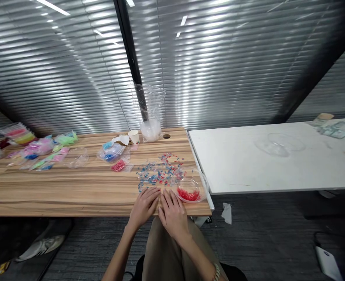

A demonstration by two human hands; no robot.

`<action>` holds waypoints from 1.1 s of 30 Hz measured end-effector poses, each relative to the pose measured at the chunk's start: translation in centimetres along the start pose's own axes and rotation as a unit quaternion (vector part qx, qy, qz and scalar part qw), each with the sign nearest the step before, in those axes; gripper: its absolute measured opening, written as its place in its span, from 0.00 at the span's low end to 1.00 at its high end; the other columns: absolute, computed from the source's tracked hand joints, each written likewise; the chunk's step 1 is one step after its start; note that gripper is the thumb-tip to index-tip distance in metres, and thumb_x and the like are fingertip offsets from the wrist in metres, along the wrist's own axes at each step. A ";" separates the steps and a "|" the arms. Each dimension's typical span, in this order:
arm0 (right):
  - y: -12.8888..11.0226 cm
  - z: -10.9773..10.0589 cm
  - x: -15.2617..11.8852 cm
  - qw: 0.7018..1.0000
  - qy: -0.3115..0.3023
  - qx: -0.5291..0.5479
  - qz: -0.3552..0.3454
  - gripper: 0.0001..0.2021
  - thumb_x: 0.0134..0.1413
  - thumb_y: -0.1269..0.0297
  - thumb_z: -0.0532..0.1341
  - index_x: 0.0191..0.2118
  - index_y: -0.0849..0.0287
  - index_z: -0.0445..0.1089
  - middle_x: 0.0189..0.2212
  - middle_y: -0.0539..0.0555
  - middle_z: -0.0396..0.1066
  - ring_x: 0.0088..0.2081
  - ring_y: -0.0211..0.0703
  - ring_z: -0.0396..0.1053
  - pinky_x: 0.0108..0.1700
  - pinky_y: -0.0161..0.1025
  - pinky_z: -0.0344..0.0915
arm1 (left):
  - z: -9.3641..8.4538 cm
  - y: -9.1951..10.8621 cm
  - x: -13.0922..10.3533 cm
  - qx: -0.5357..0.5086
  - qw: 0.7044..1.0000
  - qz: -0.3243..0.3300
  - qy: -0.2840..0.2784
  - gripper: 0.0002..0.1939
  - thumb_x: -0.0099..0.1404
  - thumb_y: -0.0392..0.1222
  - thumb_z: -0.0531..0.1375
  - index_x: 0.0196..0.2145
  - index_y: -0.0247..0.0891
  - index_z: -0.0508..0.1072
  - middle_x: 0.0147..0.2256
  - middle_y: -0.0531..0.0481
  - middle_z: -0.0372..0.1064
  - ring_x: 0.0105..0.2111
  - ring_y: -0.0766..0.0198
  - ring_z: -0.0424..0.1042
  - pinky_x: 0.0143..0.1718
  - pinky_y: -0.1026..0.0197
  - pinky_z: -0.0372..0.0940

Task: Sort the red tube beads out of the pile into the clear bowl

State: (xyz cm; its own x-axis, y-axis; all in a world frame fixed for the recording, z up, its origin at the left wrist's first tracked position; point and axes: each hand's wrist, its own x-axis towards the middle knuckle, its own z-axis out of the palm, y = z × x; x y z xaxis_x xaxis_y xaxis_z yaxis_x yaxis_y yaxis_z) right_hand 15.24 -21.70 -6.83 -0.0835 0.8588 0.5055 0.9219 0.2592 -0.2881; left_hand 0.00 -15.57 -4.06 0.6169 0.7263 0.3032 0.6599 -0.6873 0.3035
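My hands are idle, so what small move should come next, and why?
Perhaps the right hand should pick a red one from the red and blue pieces: they lie mixed on the wooden table, while the clear round bowl beside that hand seems to hold only red.

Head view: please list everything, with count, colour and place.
wooden table: one, brown, left
white table: one, white, right
blinds: several, grey, behind
cut pieces: many, blue and red, centre
bowl: one, clear, holding red pieces, centre-right
paper cup: one, white, beside bag
plastic bag: one, clear, back
packets: several, multicoloured, left
plastic dishes: several, clear, both tables
shoe: one, whitish, lower left
paper scrap: one, white, floor
device: one, white, floor
left hand, right hand: two, bare, table edge
trousered legs: two, beige, below
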 end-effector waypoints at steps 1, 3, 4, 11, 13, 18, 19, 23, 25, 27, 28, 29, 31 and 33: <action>0.0 0.1 0.0 1.000 0.002 0.000 -0.001 0.22 0.62 0.58 0.52 0.58 0.59 0.63 0.60 0.54 0.59 0.59 0.52 0.56 0.58 0.47 0.54 | 0.0 0.0 0.0 0.000 1.000 -0.001 0.000 0.17 0.69 0.40 0.49 0.54 0.43 0.67 0.54 0.47 0.68 0.55 0.59 0.65 0.59 0.47 0.57; 0.0 0.2 0.0 1.000 0.007 0.000 -0.001 0.22 0.62 0.58 0.52 0.59 0.59 0.63 0.60 0.54 0.59 0.59 0.52 0.56 0.58 0.47 0.54 | 0.0 0.1 0.0 -0.001 1.000 -0.005 -0.001 0.17 0.69 0.40 0.49 0.54 0.44 0.67 0.53 0.47 0.68 0.55 0.59 0.65 0.59 0.46 0.56; 0.0 0.3 0.0 1.000 0.009 -0.001 -0.001 0.22 0.62 0.58 0.52 0.58 0.59 0.63 0.60 0.54 0.59 0.59 0.52 0.56 0.58 0.47 0.54 | 0.0 0.1 0.0 -0.002 1.000 -0.007 -0.001 0.17 0.69 0.40 0.49 0.54 0.44 0.67 0.53 0.47 0.68 0.55 0.59 0.65 0.59 0.46 0.56; 0.0 0.2 0.0 1.000 0.017 -0.002 -0.002 0.21 0.61 0.58 0.53 0.58 0.59 0.63 0.60 0.54 0.60 0.58 0.52 0.59 0.57 0.47 0.55 | -0.1 0.2 0.0 0.000 1.000 -0.006 -0.005 0.17 0.69 0.41 0.50 0.54 0.44 0.67 0.54 0.48 0.67 0.56 0.60 0.64 0.59 0.47 0.57; 0.0 0.2 0.0 1.000 0.016 -0.003 -0.003 0.22 0.61 0.58 0.53 0.58 0.59 0.63 0.60 0.53 0.60 0.58 0.51 0.58 0.57 0.47 0.55 | -0.1 0.1 -0.1 0.003 1.000 -0.007 -0.009 0.17 0.70 0.41 0.49 0.54 0.44 0.67 0.54 0.47 0.67 0.56 0.60 0.63 0.59 0.47 0.57; 0.0 0.5 -0.1 1.000 0.026 -0.002 0.000 0.22 0.62 0.57 0.53 0.59 0.59 0.62 0.60 0.53 0.60 0.58 0.51 0.58 0.57 0.46 0.56 | 0.1 -0.2 -0.2 0.008 1.000 -0.008 -0.023 0.18 0.70 0.41 0.49 0.55 0.44 0.66 0.55 0.47 0.66 0.57 0.59 0.62 0.59 0.45 0.56; 0.0 0.5 -0.1 1.000 0.028 0.001 0.001 0.22 0.62 0.57 0.52 0.59 0.59 0.62 0.60 0.53 0.60 0.58 0.51 0.58 0.57 0.46 0.56 | 0.1 -0.3 -0.2 0.009 1.000 -0.005 -0.023 0.18 0.70 0.42 0.49 0.55 0.44 0.66 0.55 0.47 0.66 0.57 0.60 0.62 0.59 0.46 0.56; 0.0 0.6 -0.1 0.999 0.035 0.016 0.002 0.22 0.62 0.57 0.53 0.58 0.59 0.63 0.59 0.53 0.61 0.58 0.51 0.58 0.57 0.46 0.56 | 0.2 -0.6 -0.3 0.014 1.000 0.006 -0.014 0.18 0.70 0.41 0.49 0.56 0.44 0.65 0.55 0.47 0.66 0.57 0.60 0.63 0.59 0.47 0.57; -0.1 0.6 -0.1 0.999 0.037 0.022 0.004 0.22 0.61 0.58 0.53 0.58 0.59 0.63 0.59 0.53 0.62 0.58 0.51 0.58 0.57 0.46 0.56 | 0.3 -0.6 -0.3 0.016 1.000 0.009 -0.010 0.18 0.70 0.41 0.49 0.55 0.44 0.66 0.55 0.47 0.66 0.56 0.60 0.63 0.59 0.47 0.57; -0.1 0.7 -0.1 0.999 0.040 0.025 0.004 0.22 0.61 0.58 0.53 0.58 0.59 0.63 0.59 0.54 0.62 0.58 0.52 0.59 0.57 0.47 0.57 | 0.2 -0.5 -0.3 0.018 1.000 0.009 -0.010 0.18 0.70 0.40 0.49 0.55 0.43 0.66 0.55 0.47 0.66 0.56 0.59 0.63 0.58 0.47 0.58; -0.1 0.7 -0.1 0.999 0.042 0.026 0.003 0.22 0.61 0.58 0.53 0.58 0.59 0.63 0.59 0.54 0.62 0.58 0.52 0.59 0.56 0.47 0.57 | 0.2 -0.5 -0.3 0.019 1.000 0.008 -0.012 0.18 0.70 0.40 0.49 0.55 0.43 0.66 0.55 0.46 0.66 0.56 0.59 0.63 0.58 0.47 0.58; 0.0 0.8 -0.2 0.999 0.045 0.026 0.000 0.22 0.61 0.58 0.53 0.58 0.58 0.63 0.59 0.54 0.62 0.58 0.52 0.59 0.56 0.47 0.57 | 0.2 -0.5 -0.3 0.021 1.000 0.007 -0.014 0.18 0.70 0.40 0.49 0.55 0.43 0.66 0.55 0.46 0.66 0.56 0.59 0.63 0.58 0.46 0.58; 0.1 0.9 -0.3 0.998 0.050 0.023 -0.011 0.22 0.61 0.58 0.53 0.59 0.58 0.63 0.59 0.55 0.61 0.58 0.52 0.59 0.56 0.48 0.58 | 0.3 -0.5 -0.3 0.023 1.000 0.006 -0.015 0.18 0.69 0.39 0.49 0.55 0.43 0.66 0.55 0.46 0.66 0.56 0.59 0.63 0.58 0.46 0.58; 0.4 0.9 -0.4 0.998 0.050 0.018 -0.031 0.22 0.62 0.58 0.53 0.59 0.60 0.62 0.59 0.56 0.61 0.58 0.53 0.59 0.56 0.47 0.58 | 0.3 -0.4 -0.3 0.024 1.000 0.006 -0.012 0.18 0.69 0.39 0.50 0.55 0.43 0.66 0.55 0.47 0.66 0.56 0.59 0.63 0.58 0.47 0.58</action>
State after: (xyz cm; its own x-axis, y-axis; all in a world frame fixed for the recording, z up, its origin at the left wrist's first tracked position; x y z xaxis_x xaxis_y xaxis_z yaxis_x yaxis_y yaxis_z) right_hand 15.27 -21.53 -7.90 -0.1009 0.7926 0.6013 0.9021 0.3278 -0.2807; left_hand -0.37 -15.50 -4.56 0.6342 0.7188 0.2846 0.6725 -0.6946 0.2557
